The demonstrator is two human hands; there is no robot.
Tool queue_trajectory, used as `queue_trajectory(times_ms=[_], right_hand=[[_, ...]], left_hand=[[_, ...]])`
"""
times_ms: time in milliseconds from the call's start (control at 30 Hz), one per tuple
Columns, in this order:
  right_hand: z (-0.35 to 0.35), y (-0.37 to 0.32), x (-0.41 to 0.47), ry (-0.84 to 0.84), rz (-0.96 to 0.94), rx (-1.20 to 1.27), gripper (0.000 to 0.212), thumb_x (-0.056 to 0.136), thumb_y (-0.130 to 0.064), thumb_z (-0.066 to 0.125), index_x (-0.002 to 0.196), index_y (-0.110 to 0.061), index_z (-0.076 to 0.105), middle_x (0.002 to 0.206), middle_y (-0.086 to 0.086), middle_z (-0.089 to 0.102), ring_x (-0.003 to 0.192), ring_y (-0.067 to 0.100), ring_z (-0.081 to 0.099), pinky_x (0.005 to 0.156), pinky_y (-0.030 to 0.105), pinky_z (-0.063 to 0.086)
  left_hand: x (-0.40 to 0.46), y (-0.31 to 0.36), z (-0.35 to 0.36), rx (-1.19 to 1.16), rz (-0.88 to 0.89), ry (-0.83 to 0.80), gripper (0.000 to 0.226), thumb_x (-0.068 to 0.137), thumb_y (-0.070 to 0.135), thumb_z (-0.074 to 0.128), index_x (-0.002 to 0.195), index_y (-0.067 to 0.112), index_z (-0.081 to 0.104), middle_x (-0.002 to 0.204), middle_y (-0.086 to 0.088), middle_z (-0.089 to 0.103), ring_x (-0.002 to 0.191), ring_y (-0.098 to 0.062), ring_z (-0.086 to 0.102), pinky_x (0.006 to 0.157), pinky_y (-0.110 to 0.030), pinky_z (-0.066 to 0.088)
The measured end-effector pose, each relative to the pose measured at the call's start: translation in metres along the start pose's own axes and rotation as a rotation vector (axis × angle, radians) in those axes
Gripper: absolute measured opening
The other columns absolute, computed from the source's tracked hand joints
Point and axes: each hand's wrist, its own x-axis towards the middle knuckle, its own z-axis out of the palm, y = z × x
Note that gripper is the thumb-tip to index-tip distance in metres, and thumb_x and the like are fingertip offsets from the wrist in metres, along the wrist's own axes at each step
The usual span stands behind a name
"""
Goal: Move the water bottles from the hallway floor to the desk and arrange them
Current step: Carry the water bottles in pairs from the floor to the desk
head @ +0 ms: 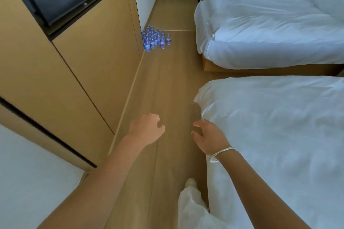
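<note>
Well ahead of loose-fingered, empty left hand (147, 128) and right hand (208, 135), upright water bottles (154, 38): probably heavy, smooth, thin-walled, best gripped mid-body

A single head-worn wide-angle camera looks forward and down along the wooden floor (167, 83). The beds (279, 117) lie close on its right. The hallway lies far ahead.

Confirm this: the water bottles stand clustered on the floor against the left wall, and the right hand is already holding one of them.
Not right. The head view shows the right hand holding nothing, fingers loosely curled, far from the water bottles. The rest holds: they stand clustered on the floor against the left wall.
</note>
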Motion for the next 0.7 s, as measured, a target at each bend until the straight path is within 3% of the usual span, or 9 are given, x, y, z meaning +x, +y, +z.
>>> queue_trajectory(times_ms=[233,400,533,700], right_hand=[[-0.06,0.041,0.146,0.0,0.005,-0.058,0.034,0.094,-0.023,0.048,0.127,-0.014,0.052,0.127,0.003,0.056,0.115,0.02,0.052,0.096,0.027,0.041],[-0.09,0.06,0.238,-0.016,0.007,-0.09,0.035,0.094,-0.021,0.047,0.128,-0.015,0.052,0.128,0.005,0.056,0.117,0.021,0.051,0.098,0.03,0.041],[-0.097,0.063,0.302,-0.043,-0.022,-0.125,0.036,0.093,-0.023,0.046,0.128,-0.015,0.051,0.129,0.004,0.055,0.118,0.02,0.05,0.099,0.031,0.041],[-0.104,0.055,0.395,-0.045,-0.071,-0.151,0.038,0.092,-0.023,0.046,0.128,-0.014,0.051,0.123,0.004,0.056,0.113,0.02,0.051,0.092,0.03,0.042]], left_hand=[[0.153,0.035,-0.015,-0.075,-0.07,0.027,0.042,0.089,0.044,0.052,0.122,0.018,0.058,0.098,0.002,0.066,0.086,-0.019,0.058,0.068,-0.027,0.04],[0.234,0.05,-0.024,-0.073,-0.092,0.039,0.039,0.09,0.042,0.053,0.119,0.017,0.06,0.107,-0.001,0.067,0.097,-0.022,0.061,0.069,-0.025,0.035],[0.295,0.052,-0.035,-0.043,-0.086,0.045,0.041,0.09,0.044,0.052,0.122,0.019,0.058,0.12,0.0,0.063,0.109,-0.022,0.058,0.079,-0.027,0.04],[0.387,0.044,-0.054,-0.051,-0.096,0.054,0.041,0.09,0.045,0.052,0.122,0.021,0.058,0.12,0.001,0.063,0.109,-0.021,0.058,0.075,-0.026,0.038]])
